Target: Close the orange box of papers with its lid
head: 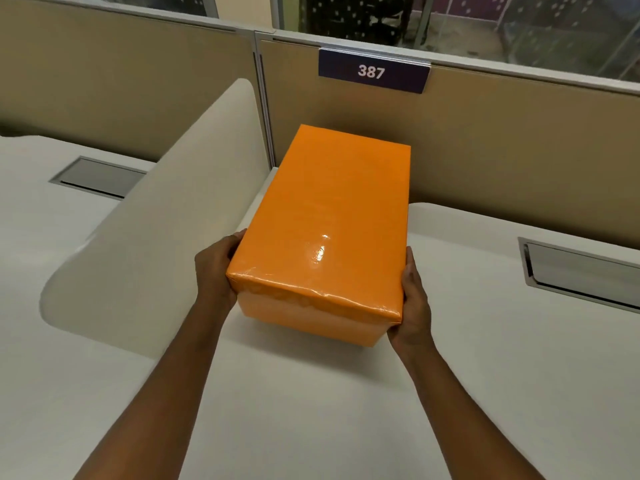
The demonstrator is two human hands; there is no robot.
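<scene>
Orange box (313, 322) sits on the white desk (485, 393) just above the centre of view, long axis running from about 6 o'clock toward 12 o'clock, far end close to the beige partition (485, 150). The lid (325, 216) is on top of the box and covers it fully — glossy orange, wrapped in clear film that wrinkles along the near edge, with a bright glare spot near the near end. The lid's skirt overhangs the paler lower body of the box at the near face; no papers can be seen. Left hand (216, 268) is at 9 o'clock of the near end, palm flat against the side, fingers pressed on the lid's near-left corner. Right hand (414, 299) is at 3 o'clock of the near end, fingers extended along the lid's right side and down the near-right corner. Both hands clasp the lid between them — neither is curled into a fist. Both forearms are bare. A curved white divider (166, 216) rises at 9 to 10 o'clock of the box, just beside its left side. A dark sign (372, 71) reading 387 hangs on the partition at 12 o'clock. Grey cable hatches are set into the desk, one at 10 o'clock (97, 176), one at 3 o'clock (581, 271).
</scene>
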